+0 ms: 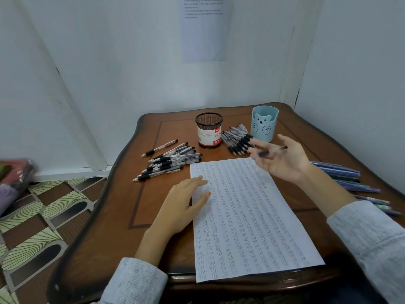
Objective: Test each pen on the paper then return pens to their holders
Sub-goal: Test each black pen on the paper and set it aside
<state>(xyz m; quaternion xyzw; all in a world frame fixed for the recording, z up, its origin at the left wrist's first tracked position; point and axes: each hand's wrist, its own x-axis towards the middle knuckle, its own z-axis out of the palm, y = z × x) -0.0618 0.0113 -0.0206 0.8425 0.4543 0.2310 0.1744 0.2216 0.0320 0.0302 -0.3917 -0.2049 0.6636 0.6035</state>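
A sheet of paper (247, 216) covered in rows of small written marks lies on the wooden table (135, 205). My left hand (182, 205) rests flat on the paper's left edge, fingers straight. My right hand (282, 159) hovers above the paper's upper right corner, and a dark pen (272, 150) lies across its loosely spread fingers. Behind stand a black mesh holder (209, 130) and a light blue bear holder (264, 127). A pile of black-grip pens (171, 163) lies left of the paper, and another pile (237, 139) lies between the two holders.
Blue pens (348, 176) lie at the table's right edge under my right forearm. One single pen (160, 148) lies apart at the back left. White walls close in behind and to the right. Patterned floor and a bag (15, 181) are to the left.
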